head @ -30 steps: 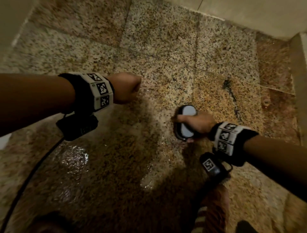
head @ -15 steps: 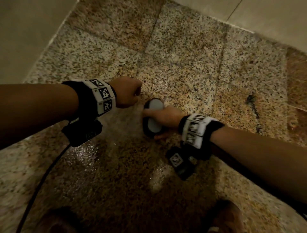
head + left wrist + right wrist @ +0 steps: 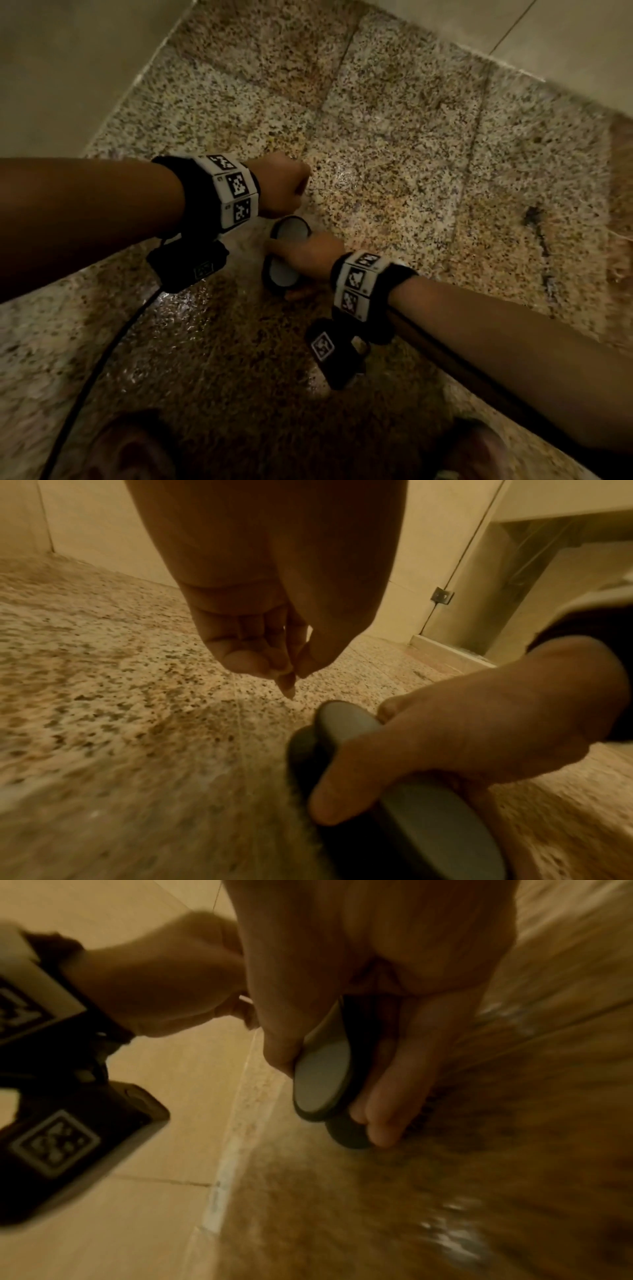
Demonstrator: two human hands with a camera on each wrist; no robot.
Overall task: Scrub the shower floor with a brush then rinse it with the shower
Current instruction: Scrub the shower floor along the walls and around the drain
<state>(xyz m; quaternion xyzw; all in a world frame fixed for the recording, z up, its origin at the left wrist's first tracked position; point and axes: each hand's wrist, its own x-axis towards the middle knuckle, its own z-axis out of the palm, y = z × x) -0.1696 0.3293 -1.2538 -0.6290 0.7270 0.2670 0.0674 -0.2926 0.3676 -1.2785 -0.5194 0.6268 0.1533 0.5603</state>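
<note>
Fingers of the right hand (image 3: 310, 255) clamp round the brush (image 3: 286, 255) on the wet shower floor (image 3: 394, 144); left hand (image 3: 279, 186), curled together, holds nothing

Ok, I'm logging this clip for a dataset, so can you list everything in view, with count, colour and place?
brush: one, dark body with grey top, on the floor at centre, held by the right hand
shower floor: one, speckled beige and brown stone tiles, wet and shiny near the person
wall: pale beige tiles, along the far and left edges of the floor
metal bracket: one, silver, on the glass edge, seen from the left wrist
cable: one, black, running from the left wrist camera toward the lower left
wristbands: two, black with white coded tags, one per wrist
left hand: fingers curled, holding nothing, just above the brush
right hand: grip wrapped round the brush
</note>
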